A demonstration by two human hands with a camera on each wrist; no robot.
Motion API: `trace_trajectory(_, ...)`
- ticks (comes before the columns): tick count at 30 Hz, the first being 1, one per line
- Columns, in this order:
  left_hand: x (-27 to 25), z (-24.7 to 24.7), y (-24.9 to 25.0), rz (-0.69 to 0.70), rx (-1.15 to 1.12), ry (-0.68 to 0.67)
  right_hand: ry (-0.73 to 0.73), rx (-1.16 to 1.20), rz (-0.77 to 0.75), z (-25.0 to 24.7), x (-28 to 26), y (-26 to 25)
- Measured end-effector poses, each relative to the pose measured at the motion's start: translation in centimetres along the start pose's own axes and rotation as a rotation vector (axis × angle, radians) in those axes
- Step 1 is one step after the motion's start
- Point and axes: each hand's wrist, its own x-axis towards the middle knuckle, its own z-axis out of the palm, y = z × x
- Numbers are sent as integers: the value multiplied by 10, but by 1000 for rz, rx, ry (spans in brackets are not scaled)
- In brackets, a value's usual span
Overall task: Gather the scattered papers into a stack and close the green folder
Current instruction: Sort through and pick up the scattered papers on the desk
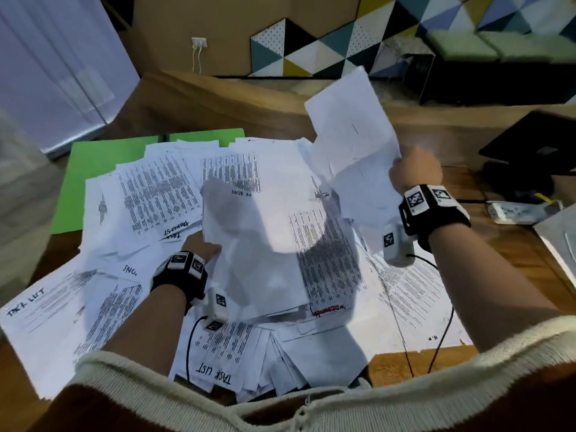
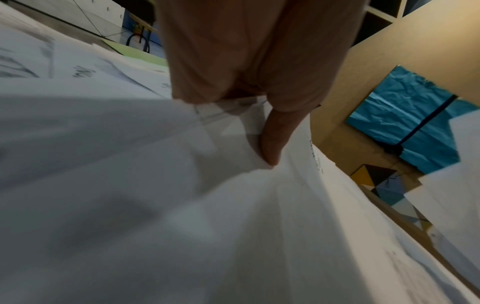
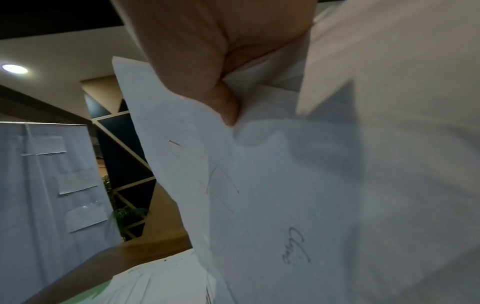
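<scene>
table (image 1: 402, 363): wooden, buried in loose printed papers (image 1: 149, 194) | green folder (image 1: 84, 179): lies open at the far left, papers spilling over it | my left hand (image 1: 199, 247): fingers clamped on a lifted bundle (image 1: 258, 244) | my right hand (image 1: 416, 171): fist pinching raised sheets (image 1: 352, 132) above the pile

Left hand (image 1: 199, 244), right hand (image 1: 416, 169) gripping.
</scene>
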Motion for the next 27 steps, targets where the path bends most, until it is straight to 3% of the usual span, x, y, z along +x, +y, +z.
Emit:
trace_trajectory(7,-3,-2,17,11,-82,15,94,8,-54,-35,1,-46)
trace_trajectory(12,0,-4,25,13,-121,36,210,496,-57,-53,9,-61)
trace_trajectory(14,-2,-3,29,31,-91,25,230,730,27,-52,10,-61)
trace_trajectory(16,-5,1,28,31,-62,27,125,844,150,-41,6,-54)
trace_trajectory(20,1,14,15,29,-99,-37,-183,823,366,28,-23,-23)
trace_trajectory(22,4,18,14,-110,-235,-31,-347,747,439,70,-44,-9)
trace_trajectory(24,11,21,14,-136,-285,-59,-497,604,478,104,-68,1)
trace_trajectory(27,22,29,16,-146,-355,-136,-557,565,540,140,-99,6)
